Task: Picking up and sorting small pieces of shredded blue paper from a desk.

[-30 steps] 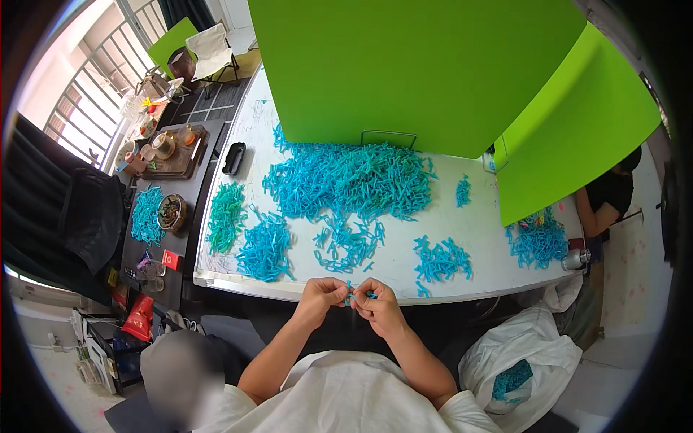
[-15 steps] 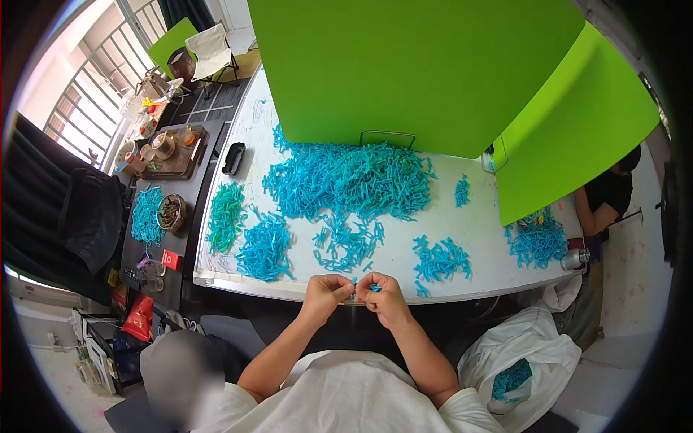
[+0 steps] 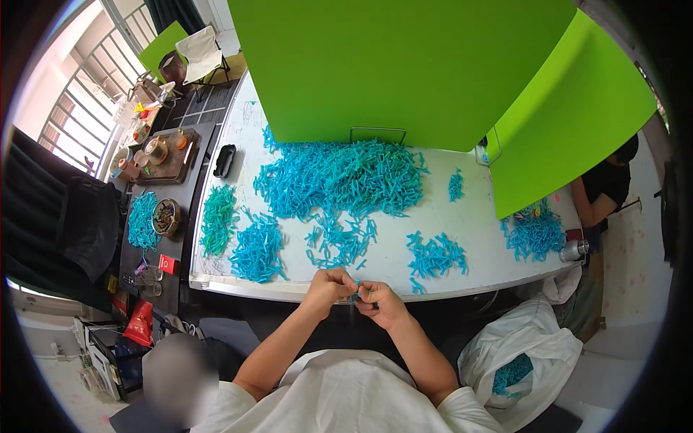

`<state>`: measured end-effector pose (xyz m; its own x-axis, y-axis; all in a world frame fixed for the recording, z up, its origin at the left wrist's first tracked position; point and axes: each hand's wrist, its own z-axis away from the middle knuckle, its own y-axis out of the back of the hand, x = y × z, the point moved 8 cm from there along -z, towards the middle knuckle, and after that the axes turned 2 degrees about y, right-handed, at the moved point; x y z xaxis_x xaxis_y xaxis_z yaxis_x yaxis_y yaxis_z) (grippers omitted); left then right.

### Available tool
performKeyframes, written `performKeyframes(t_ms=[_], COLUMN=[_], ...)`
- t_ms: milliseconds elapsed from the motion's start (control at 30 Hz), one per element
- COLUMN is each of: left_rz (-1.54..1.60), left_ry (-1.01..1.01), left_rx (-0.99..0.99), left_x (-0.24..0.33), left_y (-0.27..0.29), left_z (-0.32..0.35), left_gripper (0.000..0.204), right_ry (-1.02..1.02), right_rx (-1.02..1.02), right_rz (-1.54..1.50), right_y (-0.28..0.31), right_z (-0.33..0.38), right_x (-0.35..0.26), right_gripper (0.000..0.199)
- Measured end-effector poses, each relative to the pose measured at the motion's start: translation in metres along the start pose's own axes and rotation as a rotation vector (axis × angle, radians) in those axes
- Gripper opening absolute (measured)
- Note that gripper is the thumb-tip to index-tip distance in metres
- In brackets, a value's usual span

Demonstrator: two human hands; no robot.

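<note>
Tabletop (image 3: 478, 222) carries a main blue heap (image 3: 339, 177) with smaller piles (image 3: 258, 249) set apart, presumably to prevent mixing. At its near edge I see left hand (image 3: 330, 290) and right hand (image 3: 383, 304), fingers of both clamped on a small blue piece (image 3: 358, 282), held close, I judge, for steadiness. Fingertips mask its shape; green panel (image 3: 404, 72) hides whatever lies behind.

Right hand (image 3: 384, 304) seemingly pinches a small blue piece (image 3: 359, 283).
</note>
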<state>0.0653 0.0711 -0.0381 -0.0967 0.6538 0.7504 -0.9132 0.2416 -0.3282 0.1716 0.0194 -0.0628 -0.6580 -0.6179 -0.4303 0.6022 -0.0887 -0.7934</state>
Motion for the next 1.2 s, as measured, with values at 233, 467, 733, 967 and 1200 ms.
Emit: performKeyframes(t_ms=[233,467,733,967,1200], left_rz=[-0.096,-0.336,-0.8,-0.997,-1.033], left_ry=[0.008,-0.145,-0.868,-0.879,-0.948], left_rx=[-0.004,0.094,0.267,0.199,0.218], left_x=[-0.015,0.008,0.07,0.074,0.068], left_y=[-0.012,-0.051,-0.085,-0.073,-0.056], left_z=[-0.019,-0.043,0.017,0.053,0.062], left_gripper=[0.003,0.016,0.012,0.022,0.018], right_ry=[0.076,0.386,0.411,0.277,0.21], right_rx=[0.144,0.535,0.456,0.321,0.269], right_rz=[0.027,-0.205,-0.225,-0.187,-0.198], right_y=[0.014,0.07,0.023,-0.001,-0.015], right_z=[0.019,0.087,0.074,0.034,0.016], right_x=[-0.01,-0.058,-0.075,-0.048,-0.026], right_gripper=[0.019,0.042,0.053,0.053,0.044])
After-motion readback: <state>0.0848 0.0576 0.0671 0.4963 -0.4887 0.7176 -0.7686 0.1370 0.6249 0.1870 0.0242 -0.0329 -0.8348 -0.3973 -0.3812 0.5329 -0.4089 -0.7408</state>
